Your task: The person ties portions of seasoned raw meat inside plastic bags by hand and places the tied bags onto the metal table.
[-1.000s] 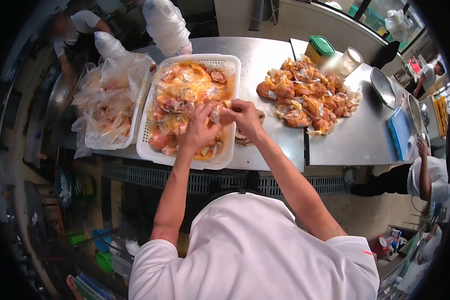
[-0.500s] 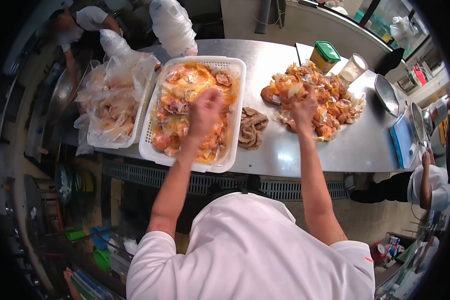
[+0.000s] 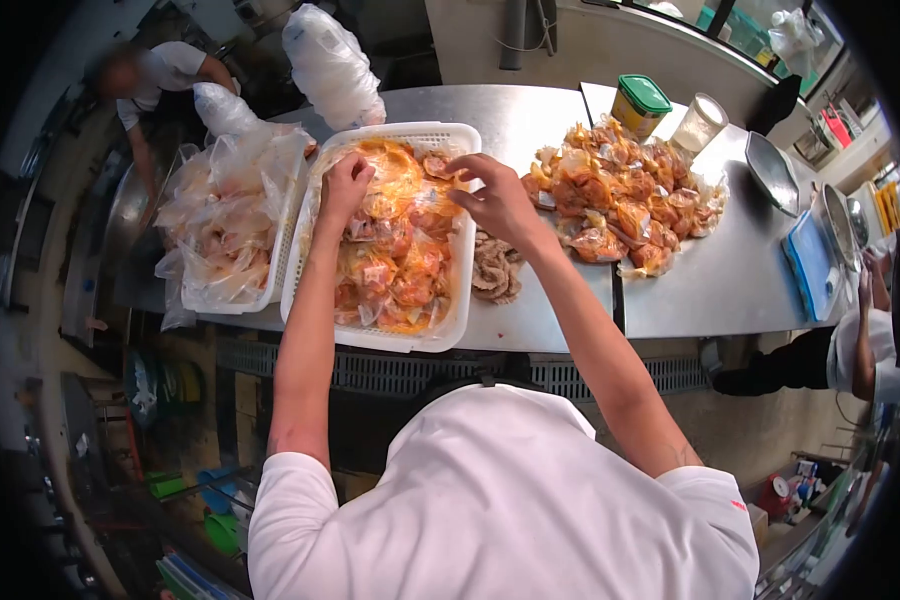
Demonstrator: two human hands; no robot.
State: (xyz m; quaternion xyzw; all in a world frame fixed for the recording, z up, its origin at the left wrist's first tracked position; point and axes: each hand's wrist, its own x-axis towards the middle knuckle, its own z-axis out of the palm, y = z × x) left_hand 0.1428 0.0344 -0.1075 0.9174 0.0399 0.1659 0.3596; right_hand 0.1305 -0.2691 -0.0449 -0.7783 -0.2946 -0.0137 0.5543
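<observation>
Bagged meat (image 3: pixel 395 275) fills the white basket (image 3: pixel 460 300) on the worktop (image 3: pixel 520 322), below both hands. Fingers of the left hand (image 3: pixel 346 186) curl together; whether they pinch plastic, I cannot tell. The right hand (image 3: pixel 497 203) has thumb and forefinger apart.

On the steel table (image 3: pixel 690 305) we see one white basket (image 3: pixel 467 285), another white basket (image 3: pixel 282 250), a brown cloth (image 3: pixel 496 268), a heap of filled bags (image 3: pixel 630 190), a green-lidded tub (image 3: pixel 641 104), a clear container (image 3: pixel 700 123) and a metal tray (image 3: pixel 772 174).
</observation>
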